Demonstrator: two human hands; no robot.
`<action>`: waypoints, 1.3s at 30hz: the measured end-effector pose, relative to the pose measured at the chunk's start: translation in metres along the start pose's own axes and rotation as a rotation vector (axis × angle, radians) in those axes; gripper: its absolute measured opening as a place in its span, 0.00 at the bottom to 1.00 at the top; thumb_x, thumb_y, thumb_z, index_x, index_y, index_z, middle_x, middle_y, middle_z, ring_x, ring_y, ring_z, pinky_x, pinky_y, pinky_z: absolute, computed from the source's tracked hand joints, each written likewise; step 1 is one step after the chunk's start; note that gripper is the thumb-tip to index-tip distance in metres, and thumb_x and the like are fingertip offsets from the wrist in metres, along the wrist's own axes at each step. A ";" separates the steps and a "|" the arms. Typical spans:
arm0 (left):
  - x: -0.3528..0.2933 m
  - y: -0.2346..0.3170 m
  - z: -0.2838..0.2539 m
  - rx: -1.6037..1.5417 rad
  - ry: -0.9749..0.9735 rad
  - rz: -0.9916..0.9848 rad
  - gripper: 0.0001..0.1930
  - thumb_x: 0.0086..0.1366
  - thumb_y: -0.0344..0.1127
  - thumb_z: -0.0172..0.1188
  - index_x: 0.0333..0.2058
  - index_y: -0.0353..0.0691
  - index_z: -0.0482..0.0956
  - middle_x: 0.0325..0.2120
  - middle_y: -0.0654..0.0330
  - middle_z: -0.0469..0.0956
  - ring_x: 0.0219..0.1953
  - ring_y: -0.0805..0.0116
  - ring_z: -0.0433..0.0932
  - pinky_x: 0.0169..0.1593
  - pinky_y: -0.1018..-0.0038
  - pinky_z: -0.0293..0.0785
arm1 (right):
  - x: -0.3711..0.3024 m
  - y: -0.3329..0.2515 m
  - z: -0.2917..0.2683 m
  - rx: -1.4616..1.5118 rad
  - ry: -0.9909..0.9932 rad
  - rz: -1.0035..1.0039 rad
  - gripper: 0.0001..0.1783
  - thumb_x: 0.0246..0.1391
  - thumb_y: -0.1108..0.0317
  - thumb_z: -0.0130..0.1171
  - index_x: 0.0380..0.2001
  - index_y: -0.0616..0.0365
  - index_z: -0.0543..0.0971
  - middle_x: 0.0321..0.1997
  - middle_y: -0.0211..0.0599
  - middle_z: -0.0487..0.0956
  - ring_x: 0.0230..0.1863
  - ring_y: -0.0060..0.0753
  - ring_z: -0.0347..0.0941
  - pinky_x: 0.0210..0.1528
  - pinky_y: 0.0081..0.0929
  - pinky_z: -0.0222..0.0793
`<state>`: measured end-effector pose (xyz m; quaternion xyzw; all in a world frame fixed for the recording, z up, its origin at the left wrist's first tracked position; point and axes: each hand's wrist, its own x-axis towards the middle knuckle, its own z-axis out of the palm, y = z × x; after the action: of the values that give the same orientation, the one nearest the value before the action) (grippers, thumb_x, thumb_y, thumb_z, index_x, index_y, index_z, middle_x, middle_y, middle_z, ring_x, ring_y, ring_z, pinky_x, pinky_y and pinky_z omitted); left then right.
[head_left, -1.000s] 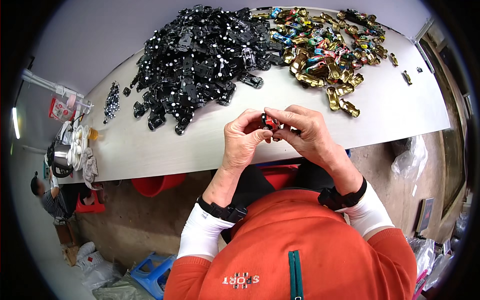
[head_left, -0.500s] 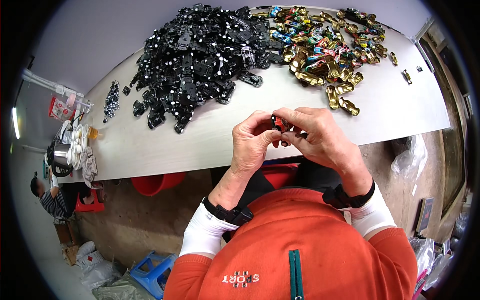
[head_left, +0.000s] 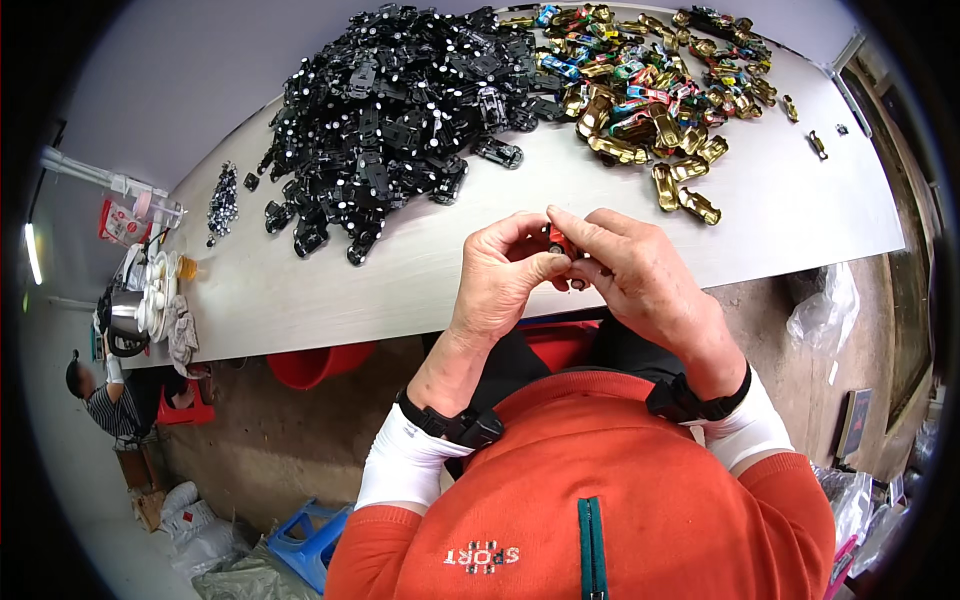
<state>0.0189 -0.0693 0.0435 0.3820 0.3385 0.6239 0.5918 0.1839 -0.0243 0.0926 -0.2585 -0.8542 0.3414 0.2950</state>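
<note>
A small red toy car (head_left: pixel 560 238) with dark wheels sits between the fingers of both hands, just over the near edge of the table. My left hand (head_left: pixel 503 275) grips it from the left, thumb and fingers bent round its side. From the right, my right hand (head_left: pixel 630 262) pinches it with thumb and forefinger. The fingers cover most of the car. Beyond my hands lies a big heap of black toy car bases (head_left: pixel 385 130) with white dots. To its right spreads a pile of gold and coloured toy car bodies (head_left: pixel 650 125).
A small heap of shiny little parts (head_left: pixel 223 205) lies at the table's left. Past it stand a kettle (head_left: pixel 128 322) and white cups (head_left: pixel 158 290). A red tub (head_left: pixel 310 367) is under the near edge, a blue stool (head_left: pixel 308 540) on the floor. Another person (head_left: pixel 105 400) sits far left.
The red toy car has turned slightly between my fingers, and my right forefinger now reaches further over its top. Both hands stay in nearly the same place.
</note>
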 end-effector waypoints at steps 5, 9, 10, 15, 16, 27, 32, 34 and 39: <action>0.002 0.004 -0.006 -0.099 0.066 -0.035 0.15 0.56 0.25 0.62 0.43 0.31 0.73 0.27 0.56 0.78 0.24 0.70 0.78 0.23 0.80 0.76 | 0.007 0.023 0.009 0.647 0.046 0.335 0.20 0.48 0.77 0.62 0.45 0.68 0.70 0.29 0.37 0.78 0.27 0.18 0.73 0.28 0.19 0.70; 0.003 -0.007 -0.025 -0.211 0.156 -0.038 0.10 0.58 0.27 0.61 0.37 0.33 0.71 0.27 0.54 0.77 0.20 0.70 0.77 0.21 0.80 0.74 | 0.003 0.032 0.024 0.500 0.076 0.154 0.15 0.48 0.73 0.64 0.40 0.66 0.75 0.29 0.30 0.76 0.26 0.15 0.70 0.29 0.16 0.68; 0.002 -0.008 -0.026 -0.214 0.141 -0.060 0.10 0.58 0.26 0.61 0.37 0.33 0.72 0.27 0.54 0.78 0.20 0.70 0.77 0.20 0.80 0.74 | 0.005 0.033 0.025 0.490 0.071 0.208 0.14 0.48 0.73 0.63 0.39 0.65 0.76 0.28 0.29 0.76 0.25 0.15 0.69 0.28 0.16 0.68; 0.000 -0.009 -0.026 -0.066 0.151 -0.078 0.09 0.60 0.25 0.58 0.40 0.35 0.74 0.29 0.51 0.78 0.19 0.70 0.75 0.18 0.81 0.71 | 0.008 0.042 0.022 0.268 0.038 0.325 0.12 0.53 0.67 0.59 0.35 0.66 0.78 0.22 0.40 0.76 0.21 0.28 0.72 0.25 0.27 0.68; -0.001 -0.010 -0.035 -0.138 0.156 -0.090 0.09 0.60 0.25 0.58 0.40 0.35 0.74 0.30 0.51 0.78 0.19 0.69 0.75 0.18 0.81 0.71 | 0.007 0.045 0.020 0.158 0.010 0.335 0.13 0.55 0.65 0.57 0.35 0.66 0.77 0.22 0.43 0.76 0.21 0.33 0.73 0.25 0.30 0.68; -0.004 -0.025 -0.064 -0.315 0.015 -0.223 0.09 0.63 0.27 0.55 0.42 0.33 0.75 0.32 0.46 0.77 0.22 0.70 0.74 0.20 0.85 0.68 | 0.005 0.046 0.021 0.630 -0.117 0.452 0.11 0.59 0.73 0.48 0.37 0.66 0.78 0.22 0.29 0.74 0.23 0.16 0.70 0.27 0.17 0.69; -0.006 -0.019 -0.059 -0.181 0.015 -0.219 0.10 0.61 0.27 0.57 0.41 0.32 0.75 0.31 0.49 0.78 0.20 0.71 0.74 0.18 0.84 0.67 | 0.005 0.038 0.023 0.785 -0.159 0.492 0.13 0.58 0.74 0.48 0.44 0.71 0.74 0.21 0.30 0.74 0.21 0.16 0.69 0.23 0.14 0.66; -0.007 -0.019 -0.057 -0.149 0.021 -0.228 0.10 0.61 0.27 0.58 0.40 0.32 0.75 0.30 0.50 0.78 0.19 0.71 0.74 0.18 0.84 0.67 | 0.004 0.039 0.022 0.771 -0.198 0.477 0.11 0.58 0.75 0.47 0.42 0.69 0.72 0.22 0.29 0.73 0.22 0.16 0.68 0.24 0.15 0.66; -0.008 -0.017 -0.054 -0.106 0.034 -0.224 0.09 0.60 0.27 0.59 0.40 0.32 0.75 0.28 0.51 0.78 0.18 0.72 0.74 0.16 0.84 0.65 | 0.001 0.042 0.026 0.771 -0.188 0.419 0.06 0.57 0.75 0.48 0.35 0.67 0.71 0.19 0.30 0.72 0.20 0.16 0.66 0.21 0.15 0.63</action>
<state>-0.0198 -0.0745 0.0021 0.2993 0.3556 0.5774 0.6712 0.1753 -0.0082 0.0465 -0.2651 -0.6169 0.7091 0.2153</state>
